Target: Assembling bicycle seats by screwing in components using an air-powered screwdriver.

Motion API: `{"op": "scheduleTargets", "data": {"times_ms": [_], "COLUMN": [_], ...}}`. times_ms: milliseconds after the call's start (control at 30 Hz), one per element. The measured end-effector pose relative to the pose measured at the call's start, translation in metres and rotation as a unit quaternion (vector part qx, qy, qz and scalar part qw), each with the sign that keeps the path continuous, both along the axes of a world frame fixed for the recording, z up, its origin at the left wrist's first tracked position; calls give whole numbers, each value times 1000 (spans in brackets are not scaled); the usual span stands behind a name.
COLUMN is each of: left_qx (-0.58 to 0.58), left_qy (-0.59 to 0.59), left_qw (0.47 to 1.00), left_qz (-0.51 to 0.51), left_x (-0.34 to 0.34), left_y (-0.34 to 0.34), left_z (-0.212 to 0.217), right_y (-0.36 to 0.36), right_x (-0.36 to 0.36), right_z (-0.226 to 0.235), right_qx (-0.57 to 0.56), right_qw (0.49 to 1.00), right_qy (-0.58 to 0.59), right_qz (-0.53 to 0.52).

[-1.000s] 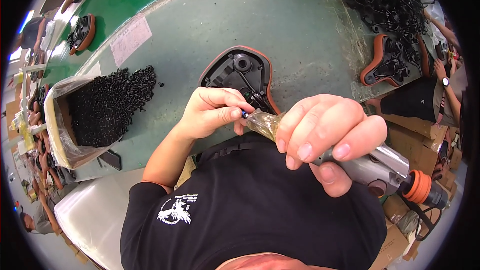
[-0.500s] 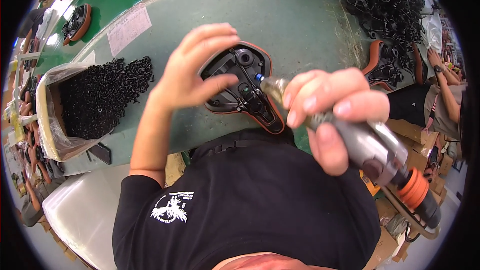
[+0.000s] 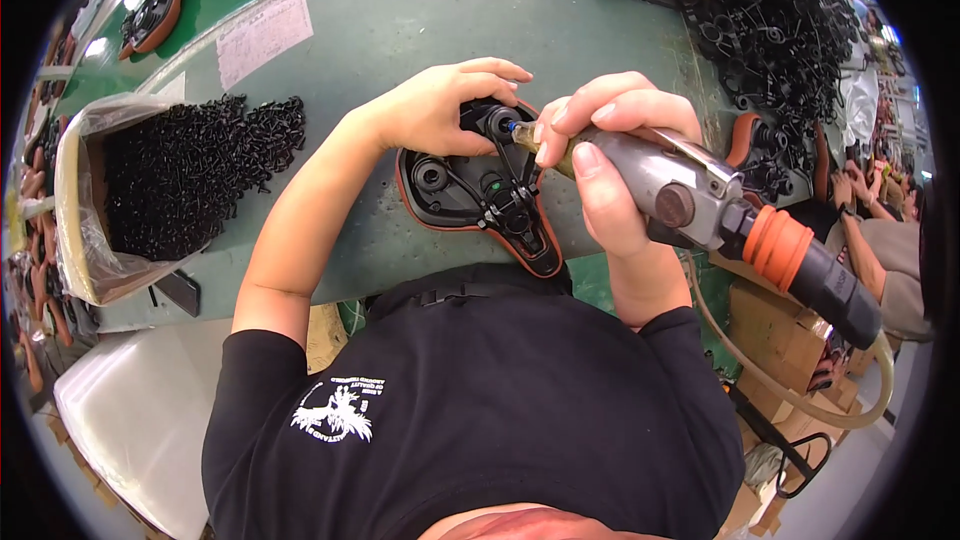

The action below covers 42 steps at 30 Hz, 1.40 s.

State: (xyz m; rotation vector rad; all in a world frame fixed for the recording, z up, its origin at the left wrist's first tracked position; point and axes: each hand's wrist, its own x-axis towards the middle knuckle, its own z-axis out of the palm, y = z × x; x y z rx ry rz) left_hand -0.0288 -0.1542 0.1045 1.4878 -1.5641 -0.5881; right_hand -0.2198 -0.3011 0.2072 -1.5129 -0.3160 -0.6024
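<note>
We are seeing the saddle lying underside-up on the green table, directly between both hands, nose pointing toward the person. Left hand is grasping its wide end, thumb inside the shell, fingers reaching over the far rim. Right hand is gripping a power driver, its blue tip standing at the right-hand round cup; we are not able to tell whether they are touching. The near table edge is running just beside the saddle's nose. Broad tabletop is stretching beyond the saddle toward a curved pale strip. Loose screws are bounding the left, a black parts heap the far right.
</note>
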Motion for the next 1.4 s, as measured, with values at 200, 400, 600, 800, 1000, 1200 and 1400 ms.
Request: {"op": "scheduleTargets", "data": {"times_ms": [200,400,600,800,1000,1200,1400], "left_qx": [-29,-43,-51,-40,-45,-32,-147], "left_qy": [69,159,156,149,117,71,142], "left_qw": [997,986,985,986,990,978,797], "left_qz": [-7,24,52,59,57,195,568], "left_x": [3,-8,-16,-14,-19,-18,134], "left_y": [-4,3,7,7,5,41,135], "left_z": [-19,-30,-35,-37,-32,-15,-24], "right_y": [5,6,10,7,1,-20,-103], "right_x": [9,14,20,38,33,-18,-91], "right_z": [4,-6,-14,-36,-32,-27,-65], "right_qx": [-61,-43,-68,-60,-32,93,222], "right_qw": [998,999,996,997,998,994,857], "right_qy": [25,13,61,39,32,-44,115], "right_qz": [-6,7,21,30,46,-44,-450]}}
